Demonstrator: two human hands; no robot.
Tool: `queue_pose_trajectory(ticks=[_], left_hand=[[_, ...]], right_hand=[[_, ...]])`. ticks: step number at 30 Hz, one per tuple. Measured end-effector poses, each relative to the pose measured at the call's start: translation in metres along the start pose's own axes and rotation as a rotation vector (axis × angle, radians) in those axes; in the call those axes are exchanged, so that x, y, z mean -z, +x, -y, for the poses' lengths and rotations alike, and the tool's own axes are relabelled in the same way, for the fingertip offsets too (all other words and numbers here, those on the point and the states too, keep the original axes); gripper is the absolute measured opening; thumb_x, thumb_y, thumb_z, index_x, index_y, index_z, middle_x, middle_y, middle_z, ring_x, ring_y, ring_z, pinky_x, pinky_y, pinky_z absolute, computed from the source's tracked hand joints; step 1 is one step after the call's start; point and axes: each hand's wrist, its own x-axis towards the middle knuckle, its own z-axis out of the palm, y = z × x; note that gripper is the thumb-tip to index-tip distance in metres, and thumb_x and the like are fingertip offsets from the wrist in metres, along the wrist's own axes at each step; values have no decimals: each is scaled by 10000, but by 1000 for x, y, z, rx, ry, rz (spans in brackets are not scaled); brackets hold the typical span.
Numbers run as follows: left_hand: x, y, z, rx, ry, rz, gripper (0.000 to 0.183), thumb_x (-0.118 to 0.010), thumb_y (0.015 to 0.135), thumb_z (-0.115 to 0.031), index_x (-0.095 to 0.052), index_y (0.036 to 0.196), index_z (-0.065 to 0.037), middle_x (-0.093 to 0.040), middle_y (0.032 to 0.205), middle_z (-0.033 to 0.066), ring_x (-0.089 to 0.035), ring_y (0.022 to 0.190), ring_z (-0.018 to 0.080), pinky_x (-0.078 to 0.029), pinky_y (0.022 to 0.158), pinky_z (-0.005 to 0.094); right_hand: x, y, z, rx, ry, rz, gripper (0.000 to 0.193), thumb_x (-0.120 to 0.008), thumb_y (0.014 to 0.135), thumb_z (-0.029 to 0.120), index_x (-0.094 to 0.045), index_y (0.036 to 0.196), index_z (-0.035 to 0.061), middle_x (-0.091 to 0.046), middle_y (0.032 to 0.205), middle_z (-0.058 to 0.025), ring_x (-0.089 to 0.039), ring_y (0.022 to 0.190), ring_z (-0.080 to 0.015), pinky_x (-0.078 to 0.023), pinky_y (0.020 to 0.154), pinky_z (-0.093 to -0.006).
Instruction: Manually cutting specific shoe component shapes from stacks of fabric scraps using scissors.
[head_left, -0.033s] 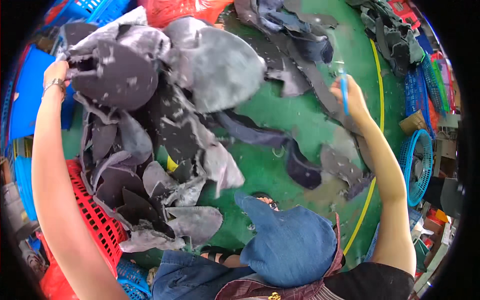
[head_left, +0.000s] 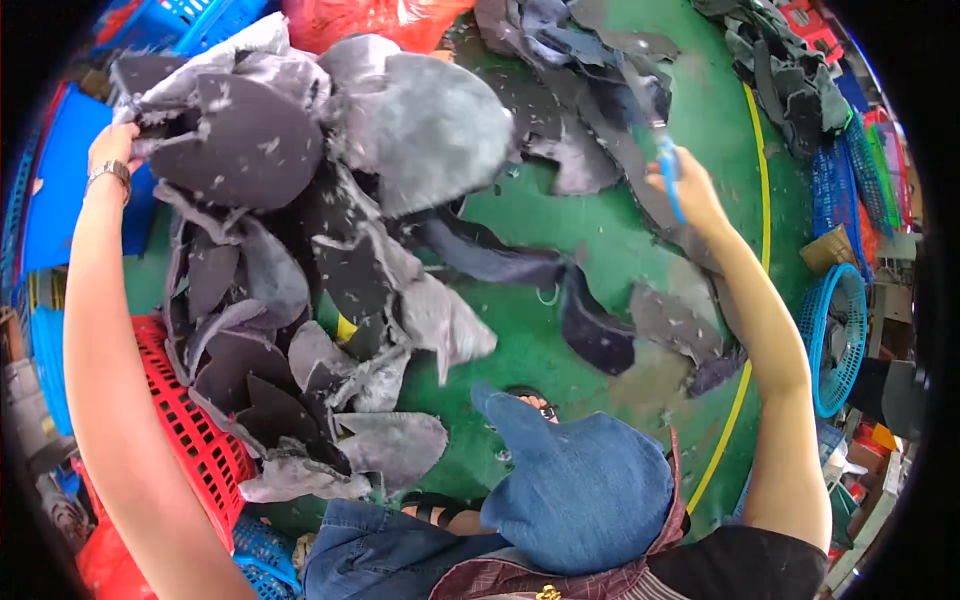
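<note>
My left hand, with a watch on its wrist, is closed on the edge of a bunch of dark grey fabric pieces. The bunch looks soft, with pale fluffy backs and lint specks, and spreads to the right and down. A large rounded pale grey fabric piece lies at its right side. My right hand is closed round blue-handled scissors, held over the floor on the right. Their metal end points up and left and is blurred. Dark blue fabric strips trail across the green floor between my hands.
A red basket stands beneath my left arm, and a blue bin behind my left hand. More fabric scraps lie ahead on the floor. A blue basket sits right of the yellow line.
My right hand has moved slightly left with the scissors, which now tilt further to the left. The fabric bunch has shifted a little; my left hand keeps its hold.
</note>
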Motion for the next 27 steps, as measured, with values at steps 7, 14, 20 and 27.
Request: queue_pose_trajectory(ticks=[7,14,20,27], left_hand=[[-100,-198,39,-753,308,61,634,-602,675,-175,-370,1213,68,-442,1205,232,-418,1133,337,-302,979,379],[-185,-381,135,-20,680,731,855,-630,672,-258,-133,1365,-200,-456,1188,224,-575,846,380,-459,719,473],[-103,-232,235,-465,797,342,126,-502,728,-130,-592,782,-59,-601,713,160,-583,664,353,-461,600,463],[123,-61,165,-339,1080,-246,365,-423,824,-282,-548,1124,-117,-580,1023,175,-549,898,371,-430,773,434]], right_hand=[[-104,12,1,-222,-157,479,623,-699,629,462,-522,1076,66,-584,1006,-151,-560,936,-317,-433,791,-387],[-153,-112,2,-265,-389,409,713,-682,614,449,-410,1152,69,-590,938,-211,-588,843,-363,-474,737,-424],[-181,-186,-6,-199,-199,312,421,-566,732,307,-450,1064,75,-599,801,-213,-582,728,-395,-465,651,-472],[-121,-179,-34,-145,-383,119,252,-567,765,270,-492,951,117,-591,754,-165,-589,671,-360,-451,573,-466]])
